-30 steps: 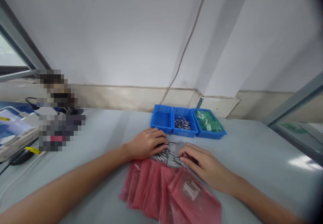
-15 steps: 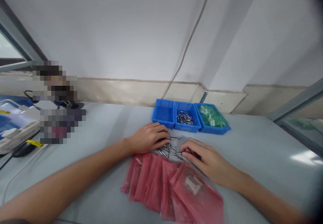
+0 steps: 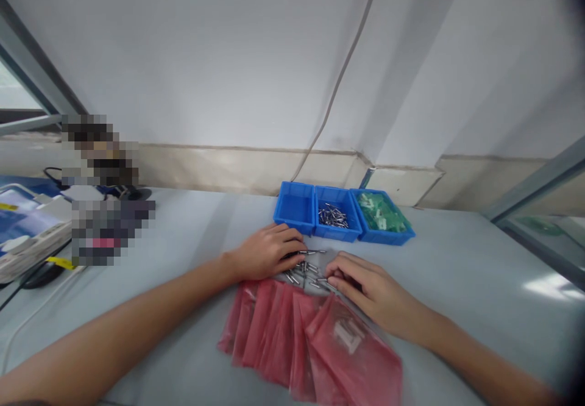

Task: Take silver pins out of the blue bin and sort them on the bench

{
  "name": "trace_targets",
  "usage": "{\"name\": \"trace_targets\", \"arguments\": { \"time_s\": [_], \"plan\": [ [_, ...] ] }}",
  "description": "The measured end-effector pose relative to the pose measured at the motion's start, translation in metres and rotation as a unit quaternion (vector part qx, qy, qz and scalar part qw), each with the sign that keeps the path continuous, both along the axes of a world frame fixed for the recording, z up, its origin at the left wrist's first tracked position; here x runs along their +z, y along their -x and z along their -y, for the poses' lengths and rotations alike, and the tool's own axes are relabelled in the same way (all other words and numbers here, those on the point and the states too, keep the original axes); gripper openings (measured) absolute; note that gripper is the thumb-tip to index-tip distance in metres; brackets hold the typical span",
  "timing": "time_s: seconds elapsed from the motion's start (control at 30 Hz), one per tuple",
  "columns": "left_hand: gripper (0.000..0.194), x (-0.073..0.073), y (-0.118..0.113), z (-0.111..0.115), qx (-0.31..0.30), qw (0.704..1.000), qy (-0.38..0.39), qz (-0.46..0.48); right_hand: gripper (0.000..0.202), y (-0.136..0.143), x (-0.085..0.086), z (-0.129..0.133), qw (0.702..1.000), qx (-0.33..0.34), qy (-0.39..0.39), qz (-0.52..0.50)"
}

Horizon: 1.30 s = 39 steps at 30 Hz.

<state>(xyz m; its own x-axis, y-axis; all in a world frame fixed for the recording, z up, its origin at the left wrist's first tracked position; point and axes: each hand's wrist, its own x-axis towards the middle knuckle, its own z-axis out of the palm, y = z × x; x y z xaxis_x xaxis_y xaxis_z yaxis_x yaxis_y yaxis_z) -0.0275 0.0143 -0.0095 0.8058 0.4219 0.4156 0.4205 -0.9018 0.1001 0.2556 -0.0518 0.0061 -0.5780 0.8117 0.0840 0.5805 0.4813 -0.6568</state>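
My left hand (image 3: 269, 252) lies palm down at the left edge of a loose pile of small silvery metal pins (image 3: 304, 267). Its fingers are slightly apart and bent over part of the pile; what lies under them is hidden. Across the pile, my right hand (image 3: 372, 287) is closed, thumb and fingertips pinched at a metal pin (image 3: 322, 280) on the pile's right side. Just in front of both hands, several pink see-through plastic bags (image 3: 278, 333) overlap in a fan. The rightmost bag shows a whitish piece (image 3: 350, 334) inside.
Behind the hands stand three blue bins: one with a bare floor (image 3: 295, 205), one holding metal pins (image 3: 333, 216), one with green bags (image 3: 384, 214) of white pieces. A power strip (image 3: 34, 244) and cables lie at the left. A wall rises behind the table.
The view shifts slightly. Both hands keep nearly the same places, and the pins and pink bags show no clear movement.
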Motion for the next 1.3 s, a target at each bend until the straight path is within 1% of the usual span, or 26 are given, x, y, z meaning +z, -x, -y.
{"name": "trace_targets", "arguments": {
  "time_s": [0.63,1.07,1.3],
  "plan": [
    [0.032,0.0017,-0.0002,0.0011,0.003,1.0,0.003,-0.002,0.019,0.0012,0.004,0.0001,1.0,0.003,-0.001,-0.003],
    [0.032,0.0009,0.0004,0.0009,0.003,1.0,0.004,-0.001,0.017,0.0004,0.0023,-0.0002,1.0,0.007,-0.002,-0.001],
    [0.032,0.0009,0.0,0.0009,0.0,1.0,0.005,0.005,0.021,0.0006,0.0046,0.0008,1.0,0.002,0.002,-0.002]
  ]
}}
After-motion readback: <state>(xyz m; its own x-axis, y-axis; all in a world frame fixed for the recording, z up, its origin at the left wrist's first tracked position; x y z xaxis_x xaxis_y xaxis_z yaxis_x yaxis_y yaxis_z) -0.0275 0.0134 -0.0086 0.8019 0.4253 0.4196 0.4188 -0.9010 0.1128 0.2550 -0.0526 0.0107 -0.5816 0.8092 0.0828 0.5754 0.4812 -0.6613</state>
